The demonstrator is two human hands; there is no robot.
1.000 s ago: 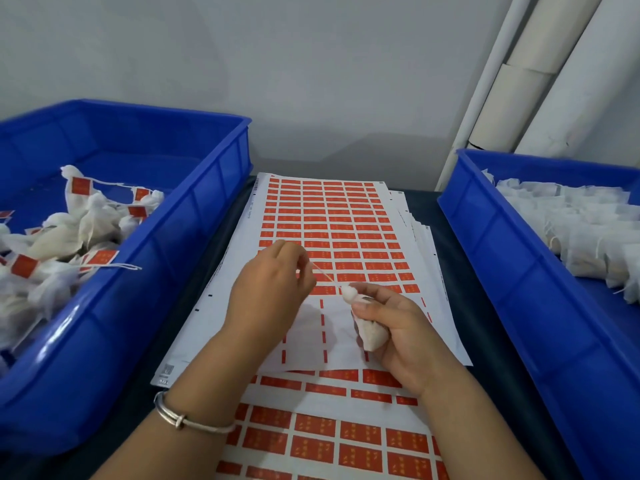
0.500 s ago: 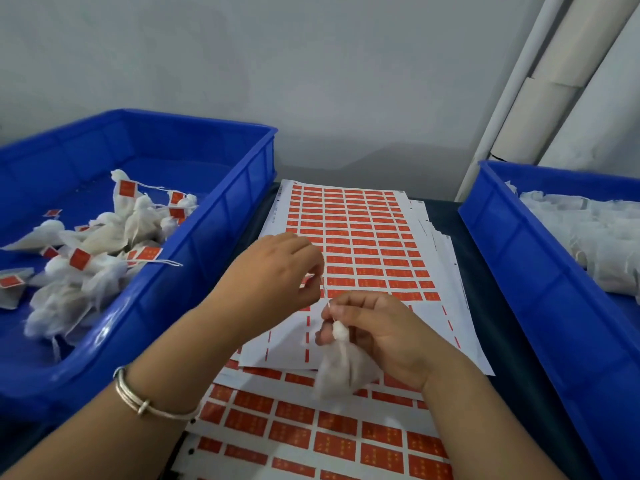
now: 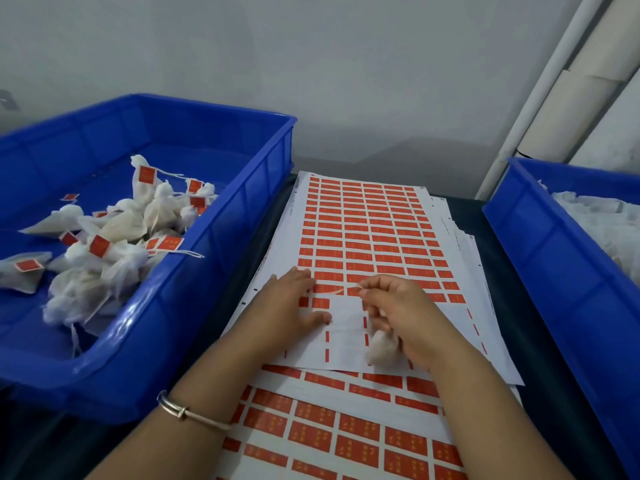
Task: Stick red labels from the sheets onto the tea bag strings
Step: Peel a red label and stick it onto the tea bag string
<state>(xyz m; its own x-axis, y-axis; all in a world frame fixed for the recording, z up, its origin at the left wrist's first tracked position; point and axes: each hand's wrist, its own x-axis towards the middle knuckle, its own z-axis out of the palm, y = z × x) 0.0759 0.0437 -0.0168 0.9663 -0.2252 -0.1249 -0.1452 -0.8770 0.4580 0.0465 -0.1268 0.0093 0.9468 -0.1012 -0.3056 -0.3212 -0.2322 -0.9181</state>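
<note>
Top white backing sheet of small red rectangular labels [image 3: 367, 233]: flat on stack, grid full at far end, near rows peeled bare, only thin red slivers left there. Second sheet of larger-looking red labels [image 3: 332, 431] beneath, nearer viewer, partly covered. White mesh tea bag [image 3: 381, 346]: bunched, lying against bare part of top sheet, gripped by right hand [image 3: 408, 320]. Thin string [image 3: 334, 291] runs left from right fingertips over label row toward left hand [image 3: 294, 306], resting on sheet with fingers extended.
</note>
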